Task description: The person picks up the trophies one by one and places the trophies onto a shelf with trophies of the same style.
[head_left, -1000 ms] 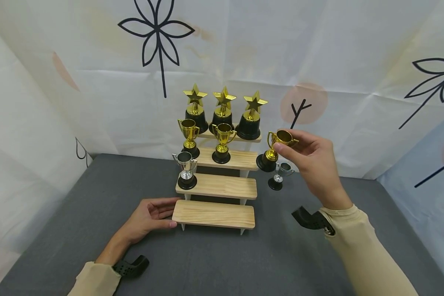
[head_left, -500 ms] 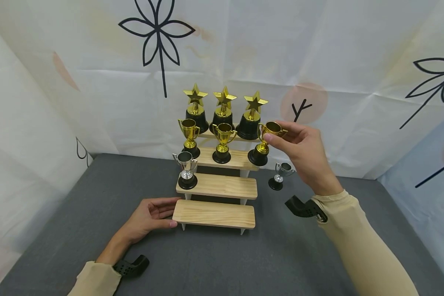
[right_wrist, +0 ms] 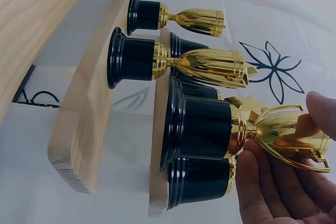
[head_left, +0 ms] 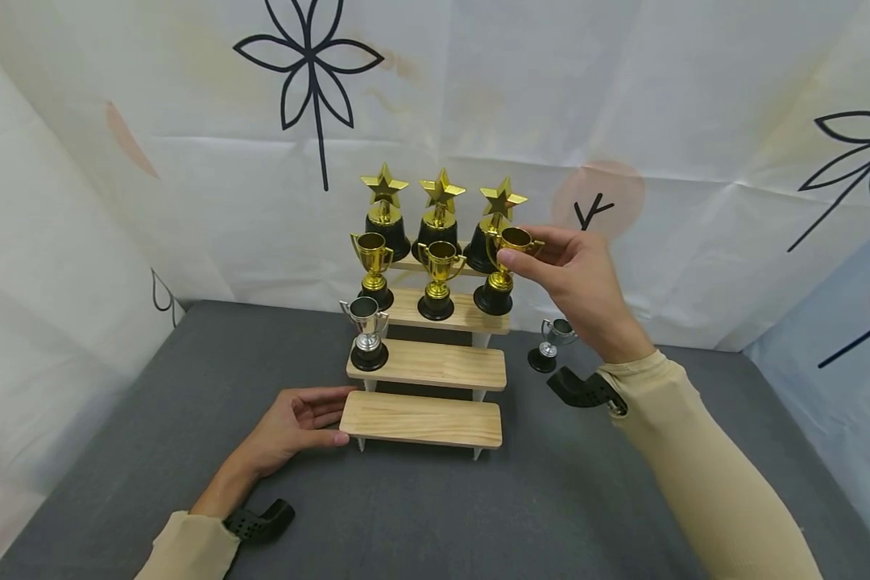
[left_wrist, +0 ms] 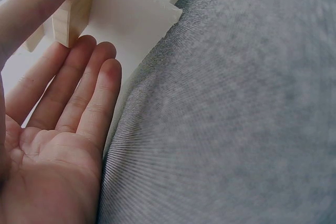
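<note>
Right hand [head_left: 583, 278] pinching a small gold cup trophy on a black round base [head_left: 499, 274] by its rim, thumb and fingertips curled round the cup. Base at the right end of the second-highest step of a four-step pale wooden riser [head_left: 435, 366], beside two matching gold cup trophies [head_left: 406, 270]. From the head view, hard to tell whether the base touches the wood; from the right wrist view, black base [right_wrist: 197, 127] seen hovering just off the board, not yet seated, fingers [right_wrist: 273, 187] cradling the cup.

Left hand [head_left: 297, 423] lying relaxed, palm up, against the left end of the bottom step; from the left wrist view, straight fingers [left_wrist: 86, 87] resting at the white support panel [left_wrist: 128, 22], holding nothing.

Elsewhere: three gold star trophies [head_left: 441, 211] on top, silver cup trophy [head_left: 366, 334] on the third step, another small silver cup [head_left: 548, 345] standing on the grey cloth tabletop [head_left: 435, 515].
</note>
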The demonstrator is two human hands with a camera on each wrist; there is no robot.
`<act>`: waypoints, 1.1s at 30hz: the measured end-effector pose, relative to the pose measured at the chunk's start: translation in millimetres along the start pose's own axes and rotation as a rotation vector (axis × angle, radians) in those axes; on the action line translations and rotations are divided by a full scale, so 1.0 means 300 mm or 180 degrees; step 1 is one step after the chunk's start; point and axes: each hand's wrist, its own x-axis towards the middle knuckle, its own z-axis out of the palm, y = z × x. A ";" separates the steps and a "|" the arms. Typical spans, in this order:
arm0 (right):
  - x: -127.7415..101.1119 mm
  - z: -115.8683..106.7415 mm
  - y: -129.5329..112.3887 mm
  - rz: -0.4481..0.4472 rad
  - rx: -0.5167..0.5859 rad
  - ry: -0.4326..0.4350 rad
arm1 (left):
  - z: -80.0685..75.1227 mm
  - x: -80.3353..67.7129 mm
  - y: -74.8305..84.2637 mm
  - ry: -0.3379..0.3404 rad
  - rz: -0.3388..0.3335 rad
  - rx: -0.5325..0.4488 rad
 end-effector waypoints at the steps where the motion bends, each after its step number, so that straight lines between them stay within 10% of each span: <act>1: 0.003 0.003 0.002 0.0004 0.0019 -0.0011 | 0.000 0.000 0.000 0.0000 0.0007 0.0006; 33: 0.003 0.034 0.090 0.0224 -0.0298 0.0017 | 0.001 0.001 0.003 0.0012 -0.0035 -0.0006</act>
